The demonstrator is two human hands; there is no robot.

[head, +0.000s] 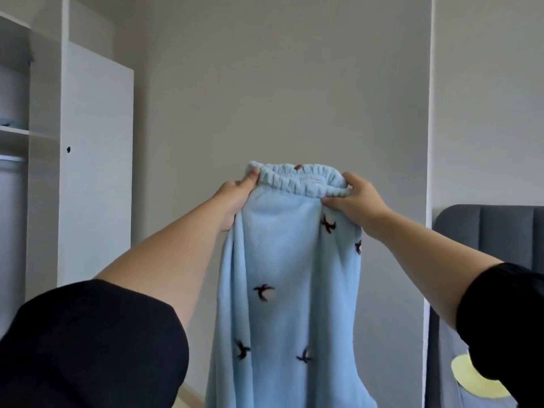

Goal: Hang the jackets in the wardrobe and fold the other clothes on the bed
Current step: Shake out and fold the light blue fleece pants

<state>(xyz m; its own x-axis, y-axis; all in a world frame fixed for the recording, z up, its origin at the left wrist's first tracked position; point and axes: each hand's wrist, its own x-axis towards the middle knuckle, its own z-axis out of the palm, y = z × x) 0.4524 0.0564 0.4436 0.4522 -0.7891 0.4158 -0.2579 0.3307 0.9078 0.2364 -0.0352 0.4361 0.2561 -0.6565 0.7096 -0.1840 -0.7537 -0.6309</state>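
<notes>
Light blue fleece trousers with small dark bird motifs hang in front of me, held up by their elastic waistband. My left hand pinches the waistband's left end, thumb on top. My right hand grips the waistband's right end, fingers curled round the gathered fabric. The legs drop straight down out of the bottom of the view. A white wardrobe stands at the left with an open shelved section. The bed's grey padded headboard shows at the right edge.
A plain grey wall fills the middle behind the trousers. A white vertical frame edge runs down the right. Something pale yellow lies on the bed at lower right. A hanging rail crosses the wardrobe's open section.
</notes>
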